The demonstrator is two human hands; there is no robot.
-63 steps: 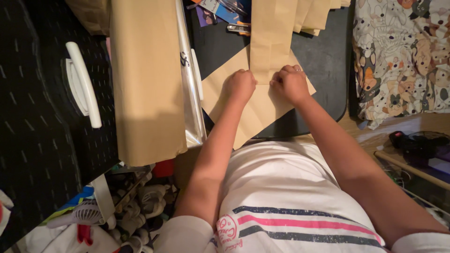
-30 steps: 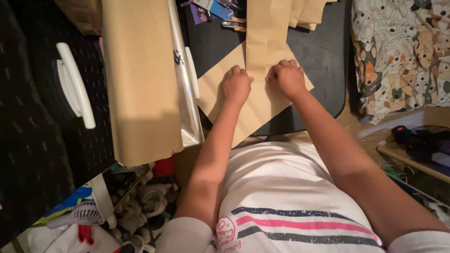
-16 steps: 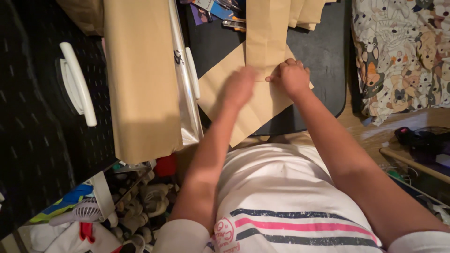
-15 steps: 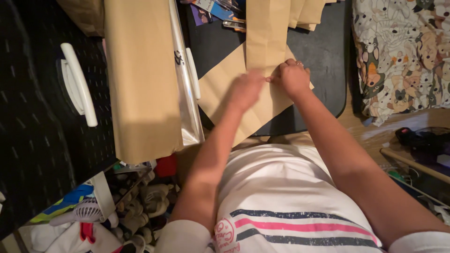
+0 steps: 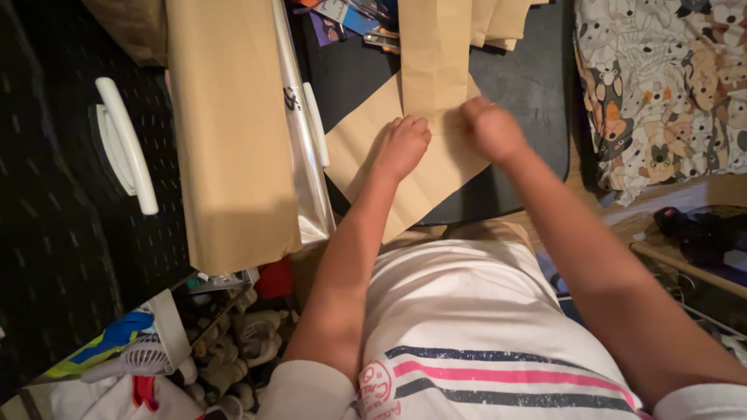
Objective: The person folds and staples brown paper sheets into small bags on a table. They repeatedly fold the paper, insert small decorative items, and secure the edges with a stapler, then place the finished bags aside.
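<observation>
A sheet of brown paper [image 5: 364,132] lies turned like a diamond on a dark table [image 5: 529,85], with a long folded strip of the same paper [image 5: 436,54] running up its middle. My left hand [image 5: 401,146] presses fingers-down on the sheet beside the strip's lower end. My right hand [image 5: 492,129], blurred with motion, rests curled on the sheet at the strip's right side. Neither hand lifts the paper.
A tall brown paper roll in clear wrap [image 5: 229,124] lies left of the sheet. A black case with a white handle [image 5: 124,144] fills the far left. Patterned cloth [image 5: 661,85] is at right; more folded paper [image 5: 498,19] and small tools [image 5: 373,35] at the top.
My left hand slid right along the fold and now rests beside the strip. My right hand has shifted a little and is blurred. The view drifted slightly.
</observation>
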